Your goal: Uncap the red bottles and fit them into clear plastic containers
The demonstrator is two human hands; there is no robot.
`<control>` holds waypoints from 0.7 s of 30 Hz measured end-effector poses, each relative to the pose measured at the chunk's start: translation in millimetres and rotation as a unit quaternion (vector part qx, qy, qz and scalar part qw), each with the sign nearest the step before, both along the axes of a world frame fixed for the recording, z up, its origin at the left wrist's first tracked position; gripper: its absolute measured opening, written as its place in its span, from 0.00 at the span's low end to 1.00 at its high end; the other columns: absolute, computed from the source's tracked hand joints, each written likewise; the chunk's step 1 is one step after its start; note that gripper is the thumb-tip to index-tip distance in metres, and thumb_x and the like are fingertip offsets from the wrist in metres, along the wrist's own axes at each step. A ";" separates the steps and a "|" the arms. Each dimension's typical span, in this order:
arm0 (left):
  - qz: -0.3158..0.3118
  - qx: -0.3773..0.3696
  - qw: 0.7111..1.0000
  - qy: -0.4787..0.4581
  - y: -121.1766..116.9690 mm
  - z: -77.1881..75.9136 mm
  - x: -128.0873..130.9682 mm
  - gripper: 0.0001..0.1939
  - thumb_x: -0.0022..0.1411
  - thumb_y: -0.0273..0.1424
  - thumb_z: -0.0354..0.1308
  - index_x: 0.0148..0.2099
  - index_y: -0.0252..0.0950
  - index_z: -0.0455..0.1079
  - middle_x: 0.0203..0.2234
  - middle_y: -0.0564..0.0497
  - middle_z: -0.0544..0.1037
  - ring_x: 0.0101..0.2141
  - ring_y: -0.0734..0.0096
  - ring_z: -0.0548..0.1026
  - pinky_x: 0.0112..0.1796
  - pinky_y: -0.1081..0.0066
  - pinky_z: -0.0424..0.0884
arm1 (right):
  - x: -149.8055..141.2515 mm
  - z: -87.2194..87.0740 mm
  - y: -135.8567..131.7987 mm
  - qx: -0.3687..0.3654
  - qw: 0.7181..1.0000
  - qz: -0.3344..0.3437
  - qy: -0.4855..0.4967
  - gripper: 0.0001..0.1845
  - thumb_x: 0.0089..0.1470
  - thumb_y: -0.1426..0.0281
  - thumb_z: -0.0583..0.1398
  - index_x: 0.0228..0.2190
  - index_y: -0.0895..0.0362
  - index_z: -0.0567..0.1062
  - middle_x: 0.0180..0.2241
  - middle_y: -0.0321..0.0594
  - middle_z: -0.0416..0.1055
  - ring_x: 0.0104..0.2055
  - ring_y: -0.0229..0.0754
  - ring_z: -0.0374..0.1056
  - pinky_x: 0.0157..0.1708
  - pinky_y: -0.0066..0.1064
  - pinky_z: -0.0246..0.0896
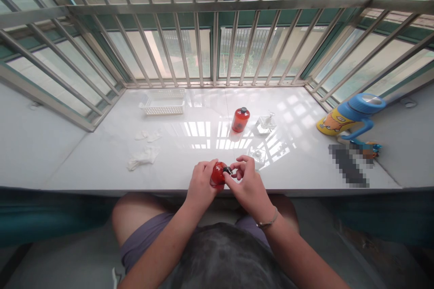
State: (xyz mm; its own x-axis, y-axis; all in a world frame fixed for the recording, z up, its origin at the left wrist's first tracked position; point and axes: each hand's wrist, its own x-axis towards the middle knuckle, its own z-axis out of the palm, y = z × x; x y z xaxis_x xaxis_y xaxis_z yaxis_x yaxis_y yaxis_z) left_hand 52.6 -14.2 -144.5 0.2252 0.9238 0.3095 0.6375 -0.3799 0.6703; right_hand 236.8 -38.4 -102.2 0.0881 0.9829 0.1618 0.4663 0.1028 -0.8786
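Although the head view is the only one, both hands show plainly at the near edge of the worktop [291,171], a little left of centre. Left hand [201,185]: closed around a red round object [217,174], fingers over its far side. Cannot tell whether the object touches the worktop. Right hand [246,183]: narrow, thumb and forefinger pinched on a small black fitting [228,170] at the object's right side; the fitting is too small to make out its form. Metal bracelet [267,221] on the right wrist.

Farther along the worktop, beyond the hands: red canister [240,119] with a black top, upright. Just right of it, a clear glass piece [265,124]; a second clear piece [257,156] lies nearer, just beyond the right hand. Far left: white plastic basket [162,104]. Nearer on the left: crumpled white scraps [143,157], material unclear. Far right: blue and yellow cup [351,115] with a handle, tilted, and a small blue toy [366,149] beside it. A pixelated patch [347,165] at near right hides whatever lies there. Steel window bars [217,40] run along the far edge. Grey shorts [145,239] show below the worktop.
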 end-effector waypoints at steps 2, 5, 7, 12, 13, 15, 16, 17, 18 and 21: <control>0.010 0.005 1.000 0.000 -0.6 -1.9 0.4 0.41 0.54 0.22 0.72 0.68 0.45 0.67 0.51 0.44 0.75 0.51 0.49 0.75 0.53 0.52 0.76 | -3.4 4.7 -0.4 -0.019 1.000 -0.019 -0.011 0.26 0.61 0.60 0.65 0.54 0.50 0.59 0.40 0.37 0.76 0.31 0.42 0.69 0.37 0.40 0.75; 0.018 0.006 1.000 -0.004 0.1 -2.4 -1.3 0.41 0.53 0.23 0.72 0.68 0.45 0.67 0.51 0.44 0.75 0.51 0.50 0.75 0.54 0.52 0.76 | -6.4 8.7 -1.4 -0.033 0.999 -0.030 -0.012 0.28 0.62 0.58 0.66 0.56 0.51 0.60 0.41 0.38 0.77 0.35 0.45 0.73 0.40 0.43 0.77; 0.019 0.005 1.000 -0.010 0.8 -1.8 -3.1 0.40 0.54 0.24 0.73 0.67 0.44 0.67 0.52 0.44 0.75 0.51 0.50 0.75 0.54 0.53 0.76 | -7.3 8.5 -2.1 -0.028 0.999 -0.018 -0.001 0.32 0.61 0.57 0.67 0.59 0.51 0.60 0.44 0.41 0.77 0.40 0.47 0.75 0.46 0.47 0.78; 0.016 0.001 1.000 -0.018 2.0 0.1 -5.4 0.38 0.57 0.26 0.73 0.68 0.42 0.67 0.52 0.42 0.75 0.52 0.50 0.76 0.55 0.52 0.76 | -8.4 4.3 -2.0 0.008 0.998 0.025 0.061 0.28 0.66 0.60 0.64 0.62 0.48 0.61 0.54 0.44 0.77 0.51 0.48 0.77 0.57 0.49 0.76; 0.015 0.002 1.000 -0.017 2.2 0.2 -5.4 0.38 0.57 0.26 0.73 0.68 0.42 0.67 0.52 0.42 0.75 0.52 0.50 0.76 0.55 0.52 0.76 | -8.5 3.3 -1.7 0.010 0.997 0.028 0.064 0.27 0.66 0.61 0.63 0.61 0.48 0.61 0.54 0.43 0.78 0.51 0.47 0.77 0.58 0.48 0.76; 0.014 0.006 1.000 -0.016 2.4 0.3 -5.3 0.38 0.57 0.26 0.72 0.68 0.43 0.67 0.52 0.42 0.75 0.52 0.50 0.76 0.55 0.52 0.76 | -8.4 1.0 -0.7 0.013 0.998 0.029 0.049 0.27 0.66 0.63 0.63 0.61 0.48 0.61 0.53 0.42 0.78 0.49 0.46 0.77 0.57 0.48 0.76; 0.014 0.008 1.000 -0.016 2.6 0.2 -5.3 0.38 0.56 0.26 0.72 0.68 0.43 0.67 0.53 0.42 0.75 0.52 0.50 0.76 0.55 0.52 0.76 | -8.3 -0.3 -0.1 0.016 0.999 0.028 0.035 0.27 0.66 0.63 0.64 0.61 0.48 0.61 0.52 0.42 0.78 0.48 0.46 0.76 0.56 0.48 0.76; 0.015 0.009 1.000 -0.017 2.7 0.2 -5.3 0.38 0.56 0.26 0.72 0.67 0.43 0.67 0.53 0.43 0.75 0.52 0.50 0.76 0.55 0.52 0.76 | -8.1 -1.6 0.5 0.021 0.999 0.024 0.020 0.26 0.66 0.63 0.64 0.61 0.48 0.61 0.52 0.43 0.78 0.46 0.46 0.76 0.54 0.49 0.76; 0.016 0.008 1.000 -0.017 2.9 0.1 -5.3 0.39 0.56 0.25 0.72 0.67 0.43 0.67 0.53 0.43 0.75 0.52 0.50 0.76 0.55 0.52 0.76 | -7.8 -3.0 1.0 0.027 0.999 0.021 0.008 0.26 0.67 0.63 0.63 0.61 0.49 0.62 0.52 0.43 0.77 0.44 0.46 0.75 0.53 0.49 0.76; 0.019 0.001 1.000 -0.019 3.3 0.3 -5.7 0.39 0.55 0.25 0.72 0.67 0.44 0.67 0.53 0.43 0.75 0.53 0.49 0.76 0.55 0.50 0.76 | -7.2 -6.4 2.1 0.038 0.999 0.012 -0.008 0.24 0.67 0.62 0.63 0.59 0.49 0.61 0.50 0.45 0.77 0.43 0.47 0.73 0.49 0.49 0.76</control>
State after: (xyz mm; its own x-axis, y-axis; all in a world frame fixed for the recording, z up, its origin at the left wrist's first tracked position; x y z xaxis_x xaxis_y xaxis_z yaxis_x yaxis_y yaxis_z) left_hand 46.9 -10.9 -144.2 0.1785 0.9308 0.3191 0.6258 -0.3576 0.6932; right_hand 229.6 -36.3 -108.6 0.0620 0.9696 0.2366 0.4773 0.1794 -0.8603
